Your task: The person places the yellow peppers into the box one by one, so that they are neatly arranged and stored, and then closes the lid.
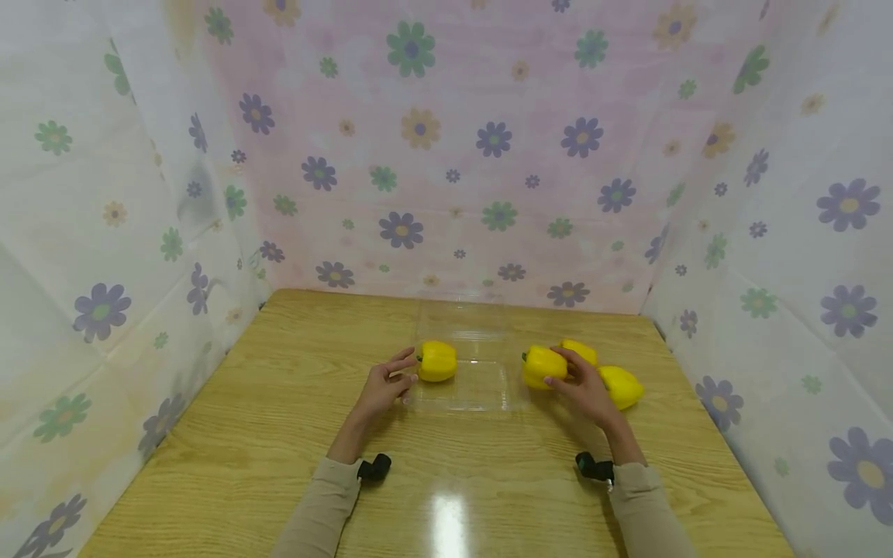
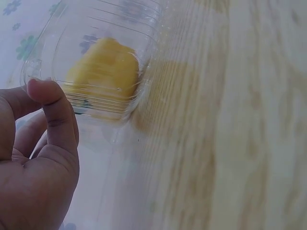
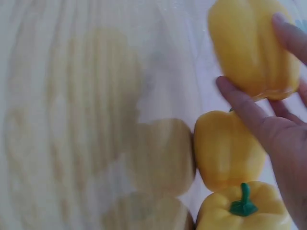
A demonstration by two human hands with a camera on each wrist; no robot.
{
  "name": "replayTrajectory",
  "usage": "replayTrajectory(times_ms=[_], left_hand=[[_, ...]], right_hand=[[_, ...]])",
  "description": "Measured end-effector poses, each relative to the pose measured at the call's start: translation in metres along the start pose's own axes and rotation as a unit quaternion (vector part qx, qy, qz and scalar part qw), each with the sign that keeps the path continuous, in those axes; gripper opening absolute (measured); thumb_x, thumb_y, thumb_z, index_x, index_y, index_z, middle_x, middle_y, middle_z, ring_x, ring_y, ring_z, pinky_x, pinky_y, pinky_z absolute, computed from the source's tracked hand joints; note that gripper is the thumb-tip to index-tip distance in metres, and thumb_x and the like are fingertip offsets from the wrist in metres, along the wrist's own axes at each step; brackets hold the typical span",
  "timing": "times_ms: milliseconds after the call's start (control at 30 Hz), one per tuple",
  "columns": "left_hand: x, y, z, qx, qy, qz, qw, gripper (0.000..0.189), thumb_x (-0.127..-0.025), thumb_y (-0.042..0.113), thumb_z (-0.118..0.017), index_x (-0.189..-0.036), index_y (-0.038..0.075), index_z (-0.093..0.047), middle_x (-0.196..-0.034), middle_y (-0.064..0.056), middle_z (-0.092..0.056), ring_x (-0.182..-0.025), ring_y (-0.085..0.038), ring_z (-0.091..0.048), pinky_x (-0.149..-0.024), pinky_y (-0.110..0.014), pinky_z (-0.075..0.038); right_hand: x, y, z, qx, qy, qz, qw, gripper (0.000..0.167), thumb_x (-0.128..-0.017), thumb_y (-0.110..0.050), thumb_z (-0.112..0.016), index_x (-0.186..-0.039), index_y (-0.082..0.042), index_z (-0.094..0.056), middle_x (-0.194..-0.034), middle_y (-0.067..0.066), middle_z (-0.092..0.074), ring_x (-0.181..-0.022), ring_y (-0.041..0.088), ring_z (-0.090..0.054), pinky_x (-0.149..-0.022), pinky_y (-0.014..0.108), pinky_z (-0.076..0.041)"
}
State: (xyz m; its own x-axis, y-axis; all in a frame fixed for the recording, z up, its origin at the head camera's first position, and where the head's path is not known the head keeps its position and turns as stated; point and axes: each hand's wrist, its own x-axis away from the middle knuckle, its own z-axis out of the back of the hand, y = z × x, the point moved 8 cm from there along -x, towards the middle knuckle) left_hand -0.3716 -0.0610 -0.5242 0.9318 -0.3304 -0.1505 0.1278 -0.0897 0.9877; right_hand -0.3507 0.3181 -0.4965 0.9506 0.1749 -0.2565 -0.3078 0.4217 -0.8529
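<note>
A clear plastic clamshell box [image 1: 481, 385] lies on the table with its lid folded back toward the far wall. In its left half sits one yellow bell pepper [image 1: 437, 362], green stem toward the left. My left hand [image 1: 380, 387] is at the box's left side; in the left wrist view its thumb and fingers pinch the box rim [image 2: 36, 79]. Right of the box, my right hand [image 1: 587, 394] grips a second yellow bell pepper [image 3: 254, 48] raised off the table. Two more yellow bell peppers [image 1: 579, 351] [image 3: 243, 215] rest beside and behind that hand.
The wood-grain table [image 1: 279, 457] reflects a bright light near its front. Flowered cloth walls [image 1: 453, 155] enclose it at the back and both sides. A black wrist camera [image 1: 375, 468] is strapped at each sleeve cuff.
</note>
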Motion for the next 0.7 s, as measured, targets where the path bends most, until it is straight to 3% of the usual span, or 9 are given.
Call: replayTrajectory(times_ms=[100, 200, 433, 700], left_hand=[[0.0, -0.001, 0.0, 0.002, 0.001, 0.002, 1.0, 0.045, -0.101, -0.002, -0.06, -0.143, -0.012, -0.05, -0.164, -0.016, -0.032, -0.059, -0.007, -0.045, -0.053, -0.02, -0.045], [0.0, -0.002, 0.001, 0.007, 0.001, 0.002, 1.0, 0.045, -0.101, -0.002, -0.06, -0.144, -0.011, -0.05, -0.164, -0.015, -0.033, -0.058, -0.007, -0.044, -0.053, -0.02, -0.045], [0.0, -0.003, 0.0, 0.014, -0.003, 0.007, 0.9999, 0.045, -0.101, -0.001, -0.06, -0.143, -0.011, -0.051, -0.164, -0.015, -0.033, -0.059, -0.008, -0.043, -0.054, -0.02, -0.046], [0.0, -0.002, -0.001, 0.012, 0.001, 0.014, 0.9998, 0.044, -0.101, 0.0, -0.061, -0.143, -0.009, -0.052, -0.164, -0.013, -0.034, -0.059, -0.009, -0.044, -0.053, -0.02, -0.046]], right_hand=[[0.001, 0.002, 0.002, -0.014, 0.019, 0.012, 0.9996, 0.062, -0.094, -0.011, -0.075, -0.15, -0.005, -0.049, -0.152, 0.022, -0.047, -0.115, 0.008, -0.06, -0.089, 0.015, -0.051], [0.002, 0.0, 0.005, -0.024, 0.034, 0.03, 0.9987, 0.061, -0.091, -0.007, -0.077, -0.148, -0.005, -0.053, -0.152, 0.022, -0.047, -0.109, -0.003, -0.06, -0.088, 0.014, -0.052], [0.005, -0.005, 0.013, -0.029, 0.071, 0.042, 0.9962, 0.06, -0.089, -0.005, -0.079, -0.144, -0.003, -0.056, -0.148, 0.024, -0.051, -0.106, -0.004, -0.061, -0.089, 0.013, -0.051], [0.002, -0.011, 0.016, -0.046, 0.087, 0.048, 0.994, 0.059, -0.089, -0.003, -0.078, -0.144, -0.001, -0.056, -0.145, 0.02, -0.057, -0.106, -0.002, -0.062, -0.093, 0.012, -0.049]])
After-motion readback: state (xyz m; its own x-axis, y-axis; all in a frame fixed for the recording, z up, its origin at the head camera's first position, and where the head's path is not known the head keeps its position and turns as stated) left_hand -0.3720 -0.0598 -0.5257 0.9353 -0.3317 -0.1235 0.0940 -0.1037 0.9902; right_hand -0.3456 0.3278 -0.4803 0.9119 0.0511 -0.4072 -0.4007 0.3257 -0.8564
